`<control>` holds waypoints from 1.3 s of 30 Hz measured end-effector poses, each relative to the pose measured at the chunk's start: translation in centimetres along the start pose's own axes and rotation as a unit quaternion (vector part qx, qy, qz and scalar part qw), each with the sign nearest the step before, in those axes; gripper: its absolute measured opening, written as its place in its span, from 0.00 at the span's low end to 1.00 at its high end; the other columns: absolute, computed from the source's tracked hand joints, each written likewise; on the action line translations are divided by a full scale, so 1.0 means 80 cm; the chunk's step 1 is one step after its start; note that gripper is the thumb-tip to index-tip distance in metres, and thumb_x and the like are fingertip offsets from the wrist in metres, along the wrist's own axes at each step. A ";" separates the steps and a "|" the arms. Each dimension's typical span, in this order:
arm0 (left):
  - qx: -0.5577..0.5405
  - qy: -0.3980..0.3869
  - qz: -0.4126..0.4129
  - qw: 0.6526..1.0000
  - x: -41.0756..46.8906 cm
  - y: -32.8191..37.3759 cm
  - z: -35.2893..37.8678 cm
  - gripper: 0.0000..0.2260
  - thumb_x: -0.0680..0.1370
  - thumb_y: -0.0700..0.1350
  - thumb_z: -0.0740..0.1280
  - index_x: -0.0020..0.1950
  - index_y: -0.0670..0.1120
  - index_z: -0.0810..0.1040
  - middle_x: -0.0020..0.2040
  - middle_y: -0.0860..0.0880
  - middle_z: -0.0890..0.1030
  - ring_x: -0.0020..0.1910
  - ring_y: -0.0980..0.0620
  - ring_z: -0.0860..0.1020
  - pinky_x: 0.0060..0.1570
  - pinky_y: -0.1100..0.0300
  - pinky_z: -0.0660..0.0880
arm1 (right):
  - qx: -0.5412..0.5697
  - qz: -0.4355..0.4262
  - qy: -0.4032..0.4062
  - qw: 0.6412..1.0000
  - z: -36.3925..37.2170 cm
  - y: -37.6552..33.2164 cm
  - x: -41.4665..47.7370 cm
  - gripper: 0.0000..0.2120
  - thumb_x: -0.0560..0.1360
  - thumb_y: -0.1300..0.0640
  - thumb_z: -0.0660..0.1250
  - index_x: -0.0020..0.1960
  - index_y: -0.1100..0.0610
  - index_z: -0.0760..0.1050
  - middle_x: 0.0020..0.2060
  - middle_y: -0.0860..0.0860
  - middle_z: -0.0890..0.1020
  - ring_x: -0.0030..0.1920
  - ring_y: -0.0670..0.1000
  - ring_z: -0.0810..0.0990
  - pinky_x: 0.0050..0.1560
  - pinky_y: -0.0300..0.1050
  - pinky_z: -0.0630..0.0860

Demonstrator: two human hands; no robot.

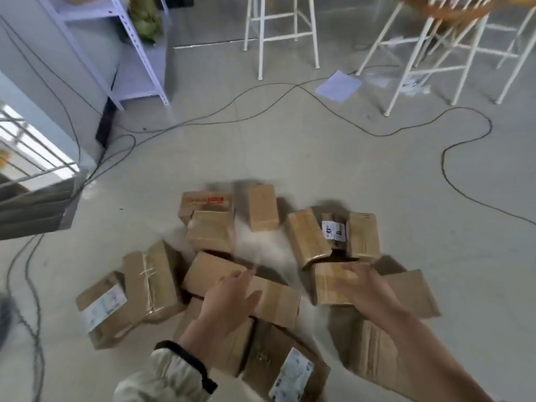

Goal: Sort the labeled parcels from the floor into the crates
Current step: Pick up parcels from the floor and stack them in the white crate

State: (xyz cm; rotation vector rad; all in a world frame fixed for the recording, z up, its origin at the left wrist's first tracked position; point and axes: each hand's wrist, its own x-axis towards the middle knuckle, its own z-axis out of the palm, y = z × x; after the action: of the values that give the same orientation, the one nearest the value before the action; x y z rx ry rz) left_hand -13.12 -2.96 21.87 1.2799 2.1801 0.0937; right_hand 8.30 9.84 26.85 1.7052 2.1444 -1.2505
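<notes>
Closest in, this side of the long parcel (207,274), sits a box wearing a white label (291,374), and the cream sleeve (171,372) comes in beside it. Now the hands. The left hand (232,298) is spread right over the long parcel, fingers straight and gripping nothing. Whether it is actually touching the cardboard, I can't say.

That parcel's long axis runs from far-left to near-right, straight across the left palm, so by my read the left hand is the nearer one for the pick. The right hand (367,287) is off to the right of it, fingers splayed and empty above a squarer box (327,285); motion blur smears the fingertips.

Left of the long parcel lies another labelled box (107,309). Beyond it is a huddle of plain cartons and one small one with a label (333,232), print unreadable. Further off are a cable (443,166), white stools (260,62) and a shelf (136,53). No crate I can identify, only a grey shape cut off at the left edge (37,204).
</notes>
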 end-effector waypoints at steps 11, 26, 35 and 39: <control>0.112 0.007 -0.007 0.994 0.232 -0.148 0.267 0.26 0.76 0.60 0.60 0.72 0.54 0.63 0.66 0.49 0.72 0.64 0.47 0.71 0.59 0.54 0.72 | -0.227 -0.120 -0.137 0.957 0.284 0.170 0.300 0.29 0.77 0.38 0.56 0.72 0.54 0.61 0.63 0.52 0.73 0.60 0.50 0.74 0.56 0.41 0.72; 0.114 0.091 -0.034 0.989 0.232 -0.139 0.286 0.30 0.77 0.61 0.60 0.76 0.55 0.55 0.71 0.50 0.68 0.74 0.46 0.57 0.68 0.46 0.60 | -0.069 -0.118 -0.082 0.987 0.319 0.183 0.311 0.14 0.76 0.45 0.64 0.54 0.53 0.71 0.47 0.48 0.78 0.42 0.45 0.77 0.36 0.34 0.70; -0.063 0.203 0.000 0.977 0.222 -0.124 0.299 0.37 0.76 0.51 0.67 0.77 0.54 0.47 0.69 0.47 0.68 0.66 0.47 0.69 0.64 0.53 0.67 | -0.079 -0.216 0.153 0.961 0.289 0.179 0.304 0.29 0.74 0.53 0.69 0.71 0.57 0.64 0.59 0.56 0.76 0.57 0.56 0.76 0.53 0.43 0.69; -0.067 0.159 -0.007 0.985 0.217 -0.128 0.323 0.29 0.77 0.50 0.66 0.74 0.50 0.57 0.63 0.49 0.74 0.53 0.52 0.76 0.49 0.61 0.74 | -0.102 -0.217 0.134 0.962 0.301 0.192 0.298 0.25 0.75 0.54 0.67 0.68 0.58 0.66 0.60 0.55 0.76 0.54 0.53 0.77 0.48 0.41 0.69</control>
State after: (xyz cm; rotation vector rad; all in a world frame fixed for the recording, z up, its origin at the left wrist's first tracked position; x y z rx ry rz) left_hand -13.47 -0.26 -10.80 1.2404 2.4022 0.4593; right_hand 4.00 12.07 -10.02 1.4379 2.8088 -0.8657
